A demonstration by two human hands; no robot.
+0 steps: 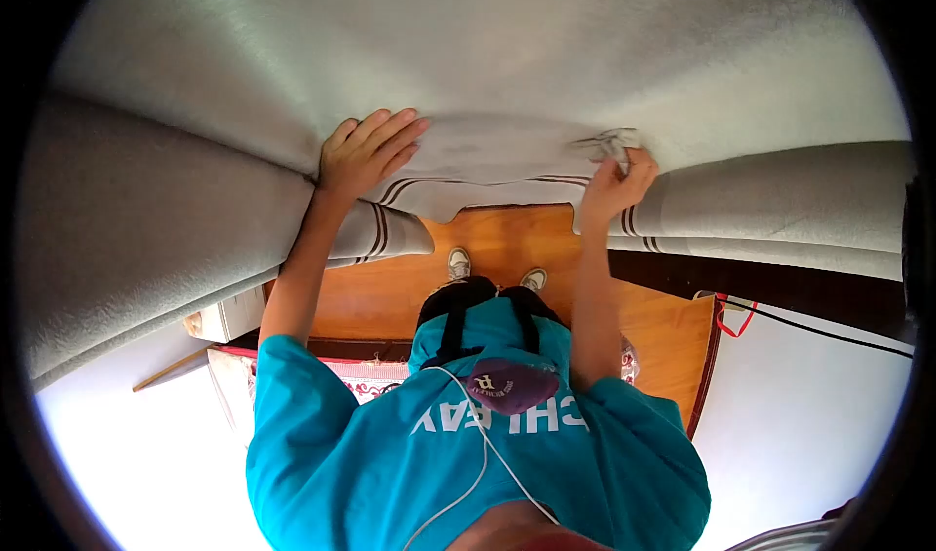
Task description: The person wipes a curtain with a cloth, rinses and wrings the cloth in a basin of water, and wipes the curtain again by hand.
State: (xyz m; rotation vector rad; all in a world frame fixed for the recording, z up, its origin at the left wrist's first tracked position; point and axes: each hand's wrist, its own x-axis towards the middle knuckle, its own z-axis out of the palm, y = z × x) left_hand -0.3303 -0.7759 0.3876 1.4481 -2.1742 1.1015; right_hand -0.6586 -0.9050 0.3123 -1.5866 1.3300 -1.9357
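Observation:
My left hand (370, 151) lies flat on a large grey fabric cover (487, 54), with its fingers stretched out and pointing up and to the right. It holds nothing. To the right, my right hand (619, 182) pinches a crumpled pale grey cloth (612, 141) against the same cover; whether it is cloth or tissue is hard to tell. Dark smudges or shadows show on the fabric between the two hands. Dark stripes run along the cover's near edge, just below my hands.
Grey padded sides with striped borders, one on the left (166, 219) and one on the right (780, 195), flank me. Below is a wooden floor (507, 229) with my shoes on it. A black cable (829, 334) and a red strap (736, 319) are at right. A white box (239, 317) stands at left.

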